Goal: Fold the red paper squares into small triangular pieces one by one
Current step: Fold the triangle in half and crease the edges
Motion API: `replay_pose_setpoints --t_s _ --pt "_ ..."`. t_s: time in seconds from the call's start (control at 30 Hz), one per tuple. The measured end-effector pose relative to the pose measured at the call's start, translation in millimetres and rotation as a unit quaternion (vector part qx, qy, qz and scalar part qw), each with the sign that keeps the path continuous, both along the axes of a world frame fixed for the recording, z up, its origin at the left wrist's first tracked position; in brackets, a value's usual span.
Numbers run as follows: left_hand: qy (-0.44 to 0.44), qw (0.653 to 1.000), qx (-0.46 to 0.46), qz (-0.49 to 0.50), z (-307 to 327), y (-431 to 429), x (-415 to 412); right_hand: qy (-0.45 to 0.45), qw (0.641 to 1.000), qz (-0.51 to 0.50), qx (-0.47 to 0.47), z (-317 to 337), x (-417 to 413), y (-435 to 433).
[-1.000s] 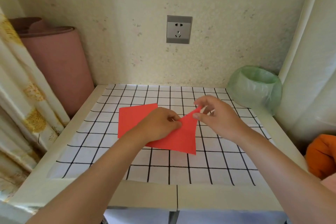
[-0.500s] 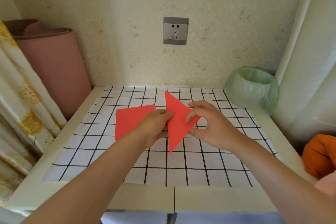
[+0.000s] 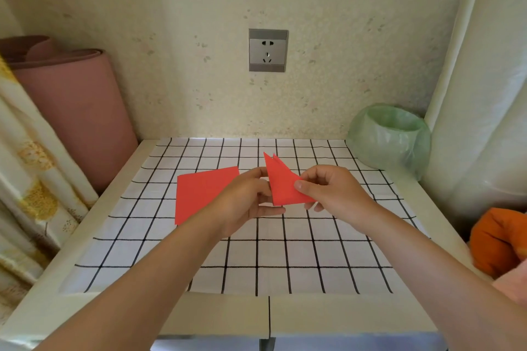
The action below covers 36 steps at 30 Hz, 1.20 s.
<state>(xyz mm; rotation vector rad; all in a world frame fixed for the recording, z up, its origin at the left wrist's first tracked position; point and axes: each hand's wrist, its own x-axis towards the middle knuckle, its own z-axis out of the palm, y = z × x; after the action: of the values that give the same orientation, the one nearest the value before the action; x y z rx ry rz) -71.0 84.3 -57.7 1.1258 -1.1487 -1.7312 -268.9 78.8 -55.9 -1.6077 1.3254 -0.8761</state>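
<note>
A red paper folded into a narrow triangle is held upright above the checked cloth, its two points sticking up slightly apart. My left hand pinches its left edge, and my right hand pinches its lower right corner between thumb and fingers. A flat red paper square lies on the cloth to the left, partly hidden by my left hand and wrist.
The white table carries a black-and-white checked cloth. A green bag-lined bin stands at the back right, a pink roll at the left, an orange thing at the right edge. A curtain hangs at the left.
The red sheet was lifted off the cloth and folded again into a narrower triangle. Both hands moved slightly right and now hold it upright.
</note>
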Motion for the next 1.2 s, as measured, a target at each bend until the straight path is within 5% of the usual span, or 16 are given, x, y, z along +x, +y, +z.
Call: replay_pose_setpoints --t_s 0.43,1.2 --pt "-0.09 0.973 -0.15 0.153 -3.1 2.2 -2.5 -0.041 0.997 -0.006 0.066 2.0 -2.7 0.6" --pt "-0.145 0.975 -0.168 -0.012 12.0 9.8 32.1 -0.014 0.985 0.07 0.16 11.0 -18.2 0.5"
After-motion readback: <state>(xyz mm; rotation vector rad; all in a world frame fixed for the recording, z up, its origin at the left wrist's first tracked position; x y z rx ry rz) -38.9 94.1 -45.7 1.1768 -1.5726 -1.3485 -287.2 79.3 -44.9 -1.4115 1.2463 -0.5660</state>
